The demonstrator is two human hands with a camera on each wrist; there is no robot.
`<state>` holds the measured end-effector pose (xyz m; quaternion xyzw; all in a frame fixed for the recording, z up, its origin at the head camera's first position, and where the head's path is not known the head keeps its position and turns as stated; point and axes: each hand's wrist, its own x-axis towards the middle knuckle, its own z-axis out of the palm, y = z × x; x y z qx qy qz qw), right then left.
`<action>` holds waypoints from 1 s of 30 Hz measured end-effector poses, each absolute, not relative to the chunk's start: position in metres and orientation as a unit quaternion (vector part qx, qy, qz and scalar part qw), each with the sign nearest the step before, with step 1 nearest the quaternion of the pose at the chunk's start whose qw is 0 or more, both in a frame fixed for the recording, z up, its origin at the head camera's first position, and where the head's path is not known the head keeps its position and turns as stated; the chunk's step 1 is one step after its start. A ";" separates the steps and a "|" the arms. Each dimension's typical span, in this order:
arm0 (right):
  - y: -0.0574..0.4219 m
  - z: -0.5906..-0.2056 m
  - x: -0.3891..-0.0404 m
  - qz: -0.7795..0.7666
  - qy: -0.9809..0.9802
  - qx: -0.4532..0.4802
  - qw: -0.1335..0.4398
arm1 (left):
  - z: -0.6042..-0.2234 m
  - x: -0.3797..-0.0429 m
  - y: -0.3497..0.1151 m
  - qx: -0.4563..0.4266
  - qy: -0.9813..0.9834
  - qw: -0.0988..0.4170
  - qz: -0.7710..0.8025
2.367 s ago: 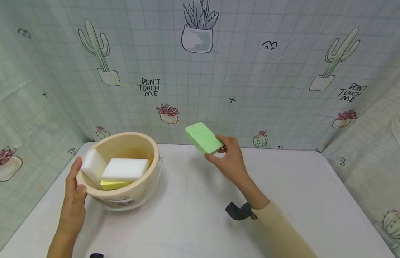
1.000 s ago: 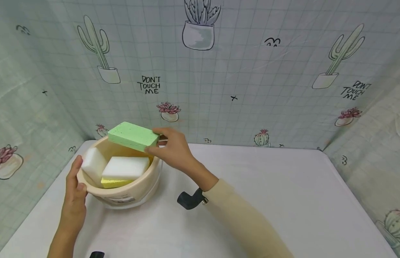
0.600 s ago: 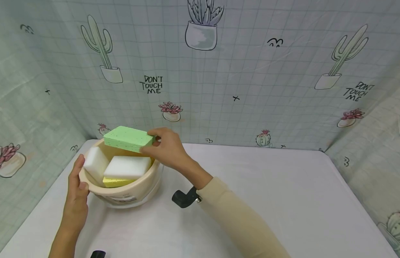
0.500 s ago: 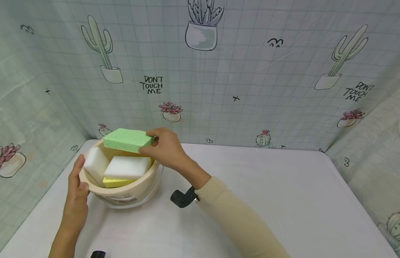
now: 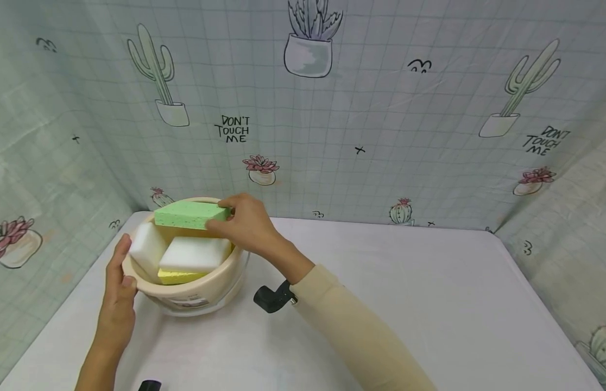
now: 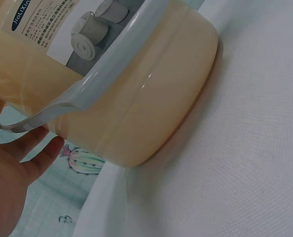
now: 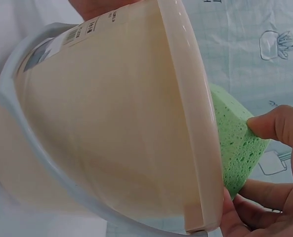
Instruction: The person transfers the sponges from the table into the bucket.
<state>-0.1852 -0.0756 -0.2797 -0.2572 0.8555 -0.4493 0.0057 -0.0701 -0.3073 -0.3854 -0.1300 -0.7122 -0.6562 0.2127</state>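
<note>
At the left of the head view stands a cream plastic bucket (image 5: pixel 205 285) with a pale handle (image 6: pixel 121 54) hanging down its side. My left hand (image 5: pixel 118 309) holds it by the left rim, thumb at the edge and fingers along the outer wall. My right hand (image 5: pixel 251 225) pinches one end of a light green sponge (image 5: pixel 188 215), thumb on the near side. The sponge lies flat over the far part of the bucket's mouth, and the right wrist view has it just beyond the rim. Inside, a white sponge (image 5: pixel 195 254) rests on a yellow sponge (image 5: pixel 181 277); another white sponge (image 5: pixel 148 250) leans at the left wall.
The bucket stands on a white table (image 5: pixel 405 304) near its left back corner. A cactus-printed curtain (image 5: pixel 430 119) rises behind the table and at both sides. A black wrist camera mount (image 5: pixel 271 298) juts out below my right wrist.
My right hand has carried the green sponge leftward from over the middle of the table to the bucket, then lowered it toward the mouth. The left hand has kept its hold on the bucket.
</note>
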 end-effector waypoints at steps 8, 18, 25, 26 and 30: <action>-0.074 -0.281 -0.187 -0.470 0.853 -0.225 0.027 | -0.385 -0.070 -0.306 -0.126 -0.719 0.212 -0.650; -0.075 -0.283 -0.190 -0.480 0.843 -0.244 0.018 | -0.384 -0.068 -0.306 -0.115 -0.736 0.216 -0.631; -0.076 -0.285 -0.191 -0.467 0.849 -0.248 0.003 | -0.385 -0.069 -0.308 -0.129 -0.728 0.218 -0.637; -0.076 -0.286 -0.191 -0.467 0.849 -0.247 0.002 | -0.385 -0.069 -0.308 -0.130 -0.728 0.218 -0.637; -0.075 -0.285 -0.190 -0.473 0.847 -0.241 0.005 | -0.385 -0.069 -0.309 -0.128 -0.732 0.218 -0.633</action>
